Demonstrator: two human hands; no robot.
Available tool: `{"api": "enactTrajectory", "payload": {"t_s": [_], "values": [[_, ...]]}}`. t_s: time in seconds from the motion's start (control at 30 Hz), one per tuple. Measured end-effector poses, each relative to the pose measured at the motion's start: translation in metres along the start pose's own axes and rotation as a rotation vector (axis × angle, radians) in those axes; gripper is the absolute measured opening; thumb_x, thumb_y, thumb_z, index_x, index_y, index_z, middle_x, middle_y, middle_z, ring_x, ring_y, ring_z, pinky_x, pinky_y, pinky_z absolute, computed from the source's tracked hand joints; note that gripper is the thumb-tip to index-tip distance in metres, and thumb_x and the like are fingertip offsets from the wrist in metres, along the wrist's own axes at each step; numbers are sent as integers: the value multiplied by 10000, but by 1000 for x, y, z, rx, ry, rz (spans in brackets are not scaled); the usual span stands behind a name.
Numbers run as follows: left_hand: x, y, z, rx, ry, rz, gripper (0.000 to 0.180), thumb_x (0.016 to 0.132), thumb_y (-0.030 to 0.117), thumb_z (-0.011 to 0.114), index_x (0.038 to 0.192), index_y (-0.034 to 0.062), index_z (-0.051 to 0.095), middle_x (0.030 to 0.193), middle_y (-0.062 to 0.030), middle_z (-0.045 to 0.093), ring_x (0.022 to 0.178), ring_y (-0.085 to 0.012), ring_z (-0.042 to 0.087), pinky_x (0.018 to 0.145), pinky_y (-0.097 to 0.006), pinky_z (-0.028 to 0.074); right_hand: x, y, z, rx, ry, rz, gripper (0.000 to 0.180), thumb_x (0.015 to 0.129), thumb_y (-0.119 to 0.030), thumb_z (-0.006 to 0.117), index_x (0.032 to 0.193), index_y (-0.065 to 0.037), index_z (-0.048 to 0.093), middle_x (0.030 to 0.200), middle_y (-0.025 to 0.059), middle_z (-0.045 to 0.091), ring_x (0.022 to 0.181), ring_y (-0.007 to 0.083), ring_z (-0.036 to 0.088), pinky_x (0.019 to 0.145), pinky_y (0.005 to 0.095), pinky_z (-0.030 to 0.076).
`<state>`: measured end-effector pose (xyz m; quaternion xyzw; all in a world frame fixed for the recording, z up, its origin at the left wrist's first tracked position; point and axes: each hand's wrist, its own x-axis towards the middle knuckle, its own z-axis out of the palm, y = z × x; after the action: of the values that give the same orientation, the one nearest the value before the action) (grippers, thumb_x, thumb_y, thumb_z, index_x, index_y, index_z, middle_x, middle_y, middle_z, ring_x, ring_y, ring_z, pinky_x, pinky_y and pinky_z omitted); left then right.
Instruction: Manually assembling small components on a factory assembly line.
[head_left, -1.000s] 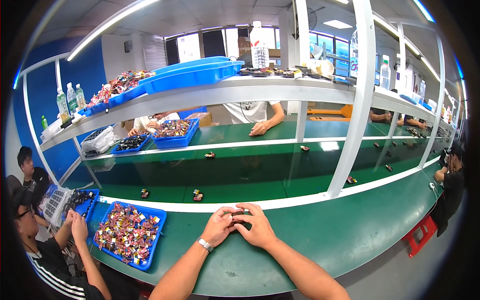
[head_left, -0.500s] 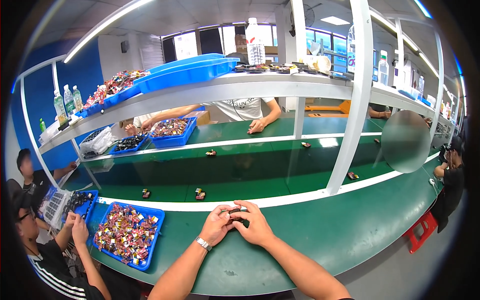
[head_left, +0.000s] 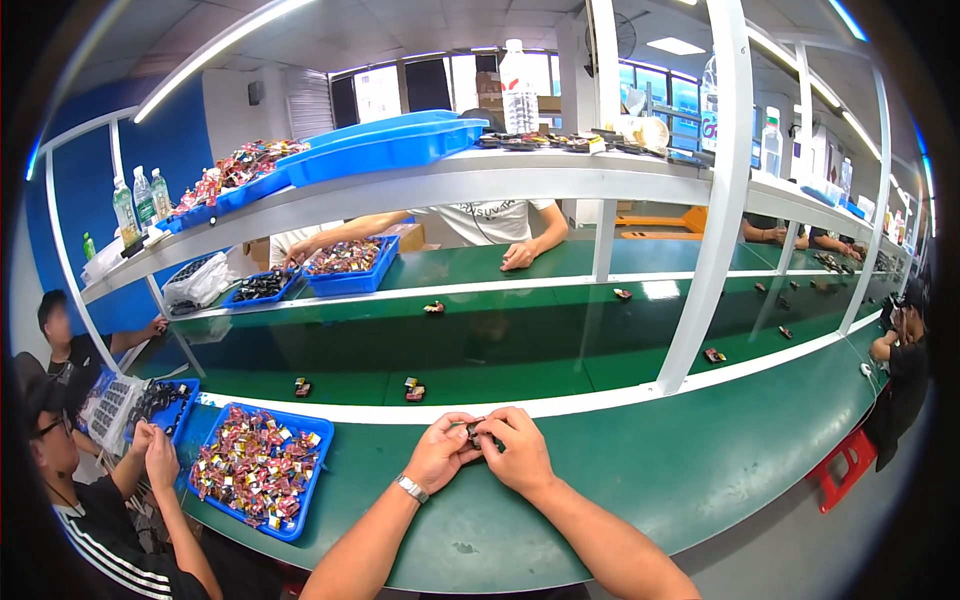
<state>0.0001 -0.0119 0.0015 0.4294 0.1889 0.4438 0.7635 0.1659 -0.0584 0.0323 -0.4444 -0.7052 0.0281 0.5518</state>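
Observation:
Over the green table, my left hand (head_left: 438, 456) is closed around one side of a small dark plastic piece (head_left: 474, 434). My right hand (head_left: 518, 452) pinches the same piece from the other side, its thumb and fingertips bent in close to it. Fingers cover most of the piece, so its exact kind cannot be made out. To the left of my hands lies a blue tray (head_left: 327, 445), heaped with small red, yellow and white parts (head_left: 255, 465).
A conveyor belt (head_left: 520, 350) carrying scattered small parts (head_left: 414, 390) runs beyond a white rail (head_left: 560, 404). A white post (head_left: 705, 230) rises ahead, supporting a shelf (head_left: 560, 172) with bottles and blue trays. A co-worker (head_left: 110, 500) sits at left; others work across the belt.
My right hand's fingers have drawn in and bent more tightly onto the dark piece. My left hand keeps holding it. The whole view has shifted slightly.

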Motion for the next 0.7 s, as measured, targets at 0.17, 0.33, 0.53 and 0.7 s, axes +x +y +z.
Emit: {"api": "enactTrajectory", "payload": {"t_s": [0.17,0.33,0.53,0.7], "values": [[0,-1,-1,1,8,-6,251,975,90,547,1216,58,482,1124,-88,627,1073,-199,614,970,-401,515,-1,-1,2,-9,32,-21,128,750,-23,709,865,-69,680,912,57,606,872,235,610,703,340,532],[-1,-2,-6,-10,-14,1,258,974,92,552,1219,55,483,1121,-88,629,1059,-197,620,965,-401,520,3,-7,-8,-34,-85,-40,184,739,-14,708,907,-76,665,968,60,580,900,244,604,713,352,537],[0,0,2,27,0,-14,256,957,101,580,1194,69,488,1110,-96,632,1056,-210,624,957,-414,522,6,1,-16,-86,-213,-48,185,734,-35,732,889,-82,643,1062,66,576,971,260,597,764,360,538],[2,-3,3,127,46,12,189,974,52,529,1161,54,497,1067,-105,641,1025,-216,641,955,-434,533,5,9,-16,-35,-308,18,165,763,-20,701,876,-64,589,1100,89,547,1001,275,580,791,379,525]]}}
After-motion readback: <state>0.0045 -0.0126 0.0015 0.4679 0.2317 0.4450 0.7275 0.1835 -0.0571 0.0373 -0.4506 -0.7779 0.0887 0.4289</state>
